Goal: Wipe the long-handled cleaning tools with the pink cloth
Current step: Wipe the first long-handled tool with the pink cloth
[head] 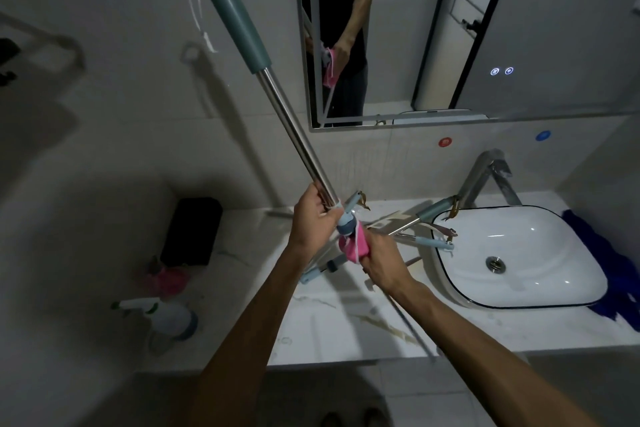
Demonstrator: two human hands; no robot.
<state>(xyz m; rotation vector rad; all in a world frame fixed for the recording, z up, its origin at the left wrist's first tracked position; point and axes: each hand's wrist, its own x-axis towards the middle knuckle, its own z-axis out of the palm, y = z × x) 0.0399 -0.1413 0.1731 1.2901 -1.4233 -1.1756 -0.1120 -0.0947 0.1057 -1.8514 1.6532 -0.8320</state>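
Note:
A long steel pole with a teal grip sleeve (pixel 239 22) slants from the top left down to the counter's middle. My left hand (pixel 313 215) grips its lower shaft just above a blue collar (pixel 347 224). My right hand (pixel 382 262) holds the bunched pink cloth (pixel 353 246) pressed round the pole below that collar. Several other long-handled tools (pixel 424 215) with steel shafts and pale blue ends lie crossed on the marble counter (pixel 346 329) behind my hands. The wiped pole's lowest end is hidden by the cloth.
A white basin (pixel 519 256) with a chrome tap (pixel 485 177) sits at right, a blue cloth (pixel 599 253) beyond it. At left stand a spray bottle (pixel 166 317), a pink item (pixel 166 279) and a black box (pixel 194 232). A mirror (pixel 450 28) hangs above.

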